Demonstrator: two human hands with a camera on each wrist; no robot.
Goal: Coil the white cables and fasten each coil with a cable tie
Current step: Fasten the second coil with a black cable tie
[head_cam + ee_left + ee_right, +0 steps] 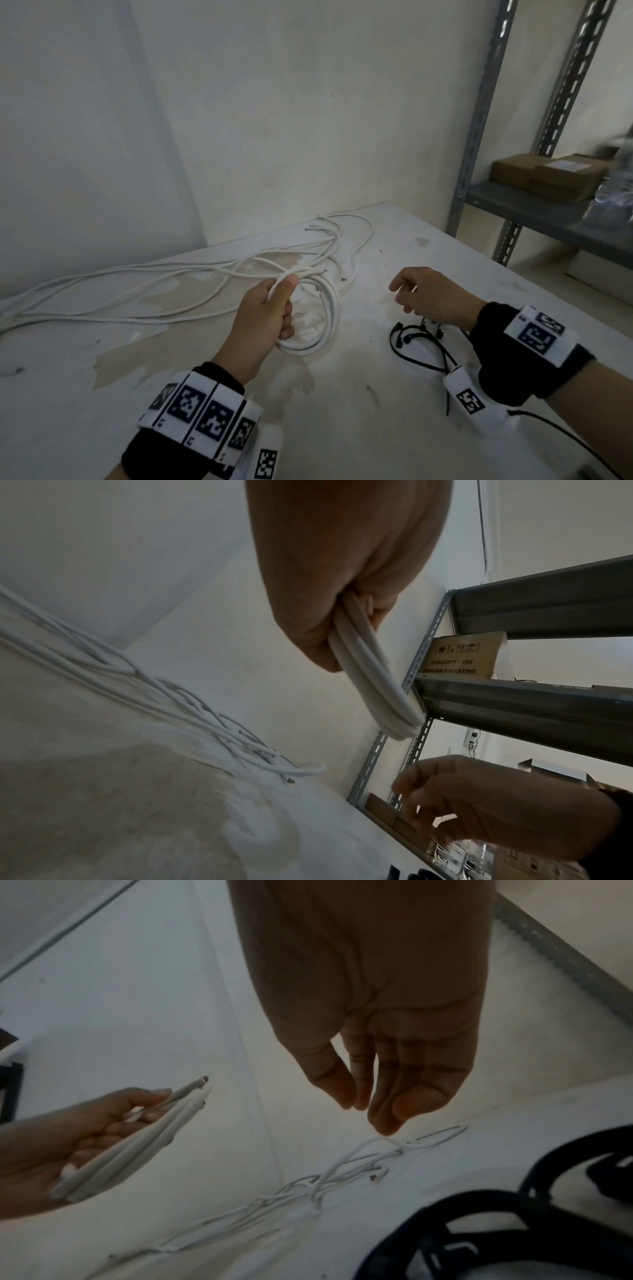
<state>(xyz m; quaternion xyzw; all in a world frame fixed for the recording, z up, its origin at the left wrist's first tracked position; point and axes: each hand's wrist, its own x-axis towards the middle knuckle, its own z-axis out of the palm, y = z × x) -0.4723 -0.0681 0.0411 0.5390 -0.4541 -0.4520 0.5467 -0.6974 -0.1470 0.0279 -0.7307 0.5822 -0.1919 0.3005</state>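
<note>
Left hand (265, 318) grip clasps the coiled cable (318, 318); right hand (431, 296) hovers, fingers loose.

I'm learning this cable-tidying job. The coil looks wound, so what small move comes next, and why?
Probably the right hand drops to pick up one black tie from the table. The left hand already grips the coil, nothing binds it yet, and the right hand hangs free just above the ties.
</note>
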